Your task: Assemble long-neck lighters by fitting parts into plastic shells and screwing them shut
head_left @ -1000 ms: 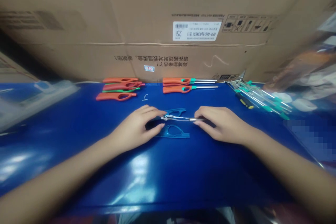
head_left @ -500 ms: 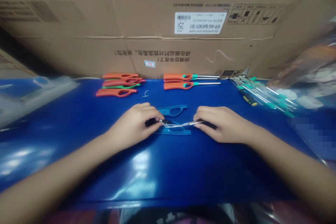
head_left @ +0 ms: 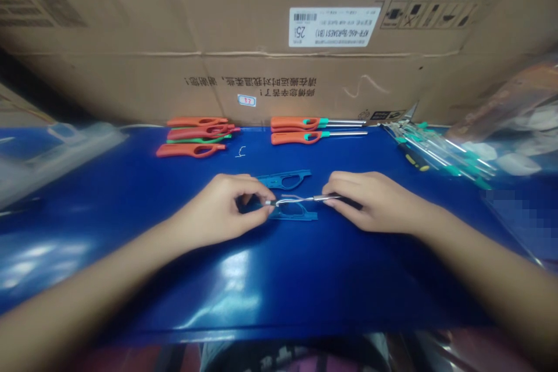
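Observation:
My left hand (head_left: 226, 203) pinches a small dark part with a pale end (head_left: 271, 203) between thumb and fingertips. Thin wires (head_left: 296, 200) stretch from it to a metal tube (head_left: 321, 198), which my right hand (head_left: 368, 200) grips between thumb and fingers. Most of the tube is hidden in that hand. Behind the wires lies one blue lighter handle half (head_left: 279, 181). A second blue handle half (head_left: 299, 216) lies just under the wires, partly covered by my left fingers.
Orange lighters with metal tubes (head_left: 296, 138) and several orange, red and green handles (head_left: 187, 150) lie along the cardboard wall (head_left: 131, 81). Back right is a pile of tubes with teal ends (head_left: 449, 154), beside a yellow-black handle (head_left: 416, 161). A clear plastic container (head_left: 87, 145) stands left.
The wires between my hands look straighter, and the left fingertips have shifted slightly on the dark part. The whole view has tilted a little; the lighters and handles lie as before.

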### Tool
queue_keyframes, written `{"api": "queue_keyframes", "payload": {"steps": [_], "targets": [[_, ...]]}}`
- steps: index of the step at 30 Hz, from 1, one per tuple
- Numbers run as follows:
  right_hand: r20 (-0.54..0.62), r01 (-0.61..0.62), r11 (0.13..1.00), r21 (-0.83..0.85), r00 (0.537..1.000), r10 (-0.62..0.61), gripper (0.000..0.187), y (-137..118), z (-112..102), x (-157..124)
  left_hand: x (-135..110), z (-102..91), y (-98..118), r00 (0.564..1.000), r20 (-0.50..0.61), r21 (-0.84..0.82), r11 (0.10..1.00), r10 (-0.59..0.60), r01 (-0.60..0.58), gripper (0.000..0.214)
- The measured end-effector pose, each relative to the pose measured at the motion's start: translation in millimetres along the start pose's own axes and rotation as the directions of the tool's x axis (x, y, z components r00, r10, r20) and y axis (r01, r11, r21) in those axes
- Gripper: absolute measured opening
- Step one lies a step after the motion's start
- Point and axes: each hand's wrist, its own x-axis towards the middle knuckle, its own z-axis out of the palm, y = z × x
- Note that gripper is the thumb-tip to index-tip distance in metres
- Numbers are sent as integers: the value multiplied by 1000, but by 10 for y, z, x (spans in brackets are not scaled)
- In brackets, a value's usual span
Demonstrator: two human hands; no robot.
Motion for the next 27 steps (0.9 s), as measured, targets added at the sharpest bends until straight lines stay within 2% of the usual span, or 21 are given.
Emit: {"api": "queue_keyframes", "payload": {"steps": [6, 10, 13, 16, 20, 23, 27], "targets": [[-25, 10, 1000, -29, 1000, -11, 22, 14, -20, -18, 27, -15, -46, 975, 161, -292, 936, -155, 197, 17], [-34, 24, 999, -27, 999, -25, 21, 13, -24, -24, 32, -5, -69, 974, 133, -270, 939, -181, 211, 17], [-20, 34, 999, 10, 999, -34, 20, 9, -15, -23, 27, 4, -66, 988, 77, -103, 984, -137, 145, 17], [-16, 44, 998, 44, 999, -43, 21, 6, -3, -23, 20, 5, -59, 999, 45, 17, 1000, -5, 4, 17], [4, 52, 994, 96, 999, -53, 20, -3, -5, -28, 14, 3, -72, 989, 53, 115, 983, 140, -146, 19], [31, 56, 990, 128, 998, -60, 21, -23, -14, -34, 9, 6, -91, 976, 87, 177, 961, 198, -211, 20], [56, 46, 988, 145, 997, -54, 24, -56, -17, -36, -1, 5, -100, 970, 105, 231, 943, 219, -238, 21]]}}
